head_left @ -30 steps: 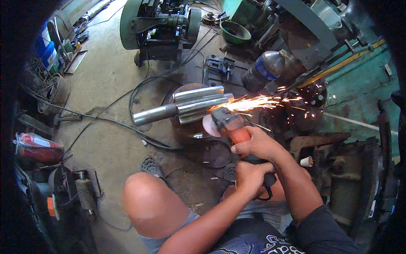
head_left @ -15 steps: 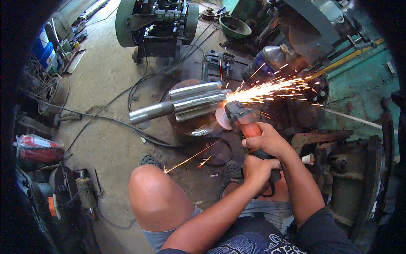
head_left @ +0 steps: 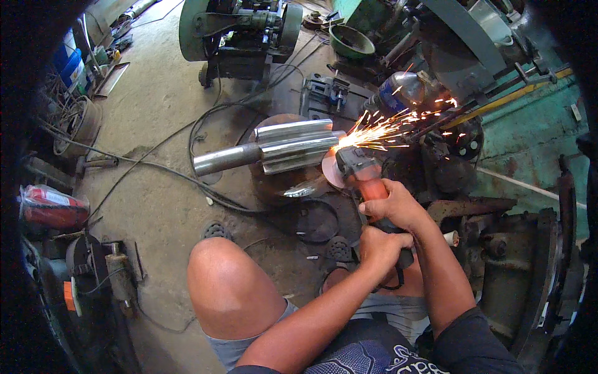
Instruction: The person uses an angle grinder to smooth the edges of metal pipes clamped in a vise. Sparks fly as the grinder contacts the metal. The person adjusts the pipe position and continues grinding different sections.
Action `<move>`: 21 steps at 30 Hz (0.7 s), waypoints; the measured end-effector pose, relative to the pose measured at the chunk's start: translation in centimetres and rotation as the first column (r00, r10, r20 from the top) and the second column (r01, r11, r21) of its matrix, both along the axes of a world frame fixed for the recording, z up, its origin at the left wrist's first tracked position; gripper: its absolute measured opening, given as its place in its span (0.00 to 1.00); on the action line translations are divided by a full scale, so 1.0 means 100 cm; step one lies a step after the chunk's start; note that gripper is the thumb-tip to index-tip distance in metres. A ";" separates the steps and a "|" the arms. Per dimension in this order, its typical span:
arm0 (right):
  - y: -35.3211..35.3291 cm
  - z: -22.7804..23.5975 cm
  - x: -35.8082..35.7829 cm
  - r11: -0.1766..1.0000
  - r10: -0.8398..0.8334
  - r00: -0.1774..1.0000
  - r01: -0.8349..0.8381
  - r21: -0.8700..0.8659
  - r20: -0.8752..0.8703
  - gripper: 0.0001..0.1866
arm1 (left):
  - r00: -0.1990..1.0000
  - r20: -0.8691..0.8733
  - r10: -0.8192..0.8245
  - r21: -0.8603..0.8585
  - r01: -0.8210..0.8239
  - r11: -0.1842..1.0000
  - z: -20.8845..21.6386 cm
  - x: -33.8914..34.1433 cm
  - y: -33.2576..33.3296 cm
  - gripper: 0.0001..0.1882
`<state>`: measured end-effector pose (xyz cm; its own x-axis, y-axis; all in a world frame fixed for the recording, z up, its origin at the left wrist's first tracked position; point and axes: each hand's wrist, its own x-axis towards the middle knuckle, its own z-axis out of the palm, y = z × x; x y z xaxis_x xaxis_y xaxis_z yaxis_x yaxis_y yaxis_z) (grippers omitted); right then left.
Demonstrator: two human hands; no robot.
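Observation:
An orange and black angle grinder [head_left: 369, 189] is gripped by both hands. My right hand [head_left: 398, 206] wraps round the orange body behind the head. Lower down, my left hand [head_left: 381, 249] is closed on the dark rear handle end, near my right wrist. The grinder's disc [head_left: 333, 168] touches the right end of a shiny toothed gear shaft [head_left: 293, 144], and sparks [head_left: 377, 131] fly off to the upper right. The shaft lies on a round metal stand [head_left: 274, 181], its plain round end reaching out to the left.
Dark cables [head_left: 218, 196] loop over the floor left of the stand. A wheeled machine [head_left: 240, 37], a vise [head_left: 330, 93] and a green basin [head_left: 352, 40] stand farther off. A large plastic bottle [head_left: 402, 87] is in the sparks' path. Heavy metal parts [head_left: 517, 262] sit at right.
The spark stream has become shorter and thinner, and the sparks by my knee are gone. The whole view has shifted slightly; both hands keep their hold on the grinder.

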<state>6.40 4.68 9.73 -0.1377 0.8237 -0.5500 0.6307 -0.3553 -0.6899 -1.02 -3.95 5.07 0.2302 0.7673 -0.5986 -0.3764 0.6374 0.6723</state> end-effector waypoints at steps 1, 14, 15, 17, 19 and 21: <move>0.000 0.000 -0.001 1.000 0.010 1.000 -0.010 0.000 0.026 0.28 | 1.000 -0.013 -0.005 -0.014 0.005 1.000 0.000 -0.001 0.000 0.13; 0.003 0.002 -0.008 0.998 0.059 0.998 -0.059 -0.019 0.005 0.28 | 0.996 -0.079 0.035 0.019 -0.034 0.999 0.008 -0.008 -0.004 0.14; 0.003 0.002 -0.007 0.999 0.046 0.999 -0.045 -0.023 0.015 0.28 | 0.998 -0.060 0.027 0.020 -0.025 0.999 0.007 -0.007 -0.003 0.14; 0.003 0.002 -0.004 1.000 0.018 1.000 -0.018 -0.019 0.022 0.28 | 1.000 -0.011 0.020 0.026 -0.020 0.999 0.004 -0.003 -0.002 0.14; 0.003 0.002 -0.002 1.000 -0.019 0.998 0.019 -0.006 0.055 0.27 | 1.000 0.006 0.016 0.038 -0.016 0.999 0.002 -0.001 -0.001 0.14; 0.004 0.004 0.000 1.000 0.002 1.000 -0.002 -0.018 0.014 0.27 | 1.000 0.028 0.007 0.038 -0.008 0.999 0.002 0.000 0.001 0.14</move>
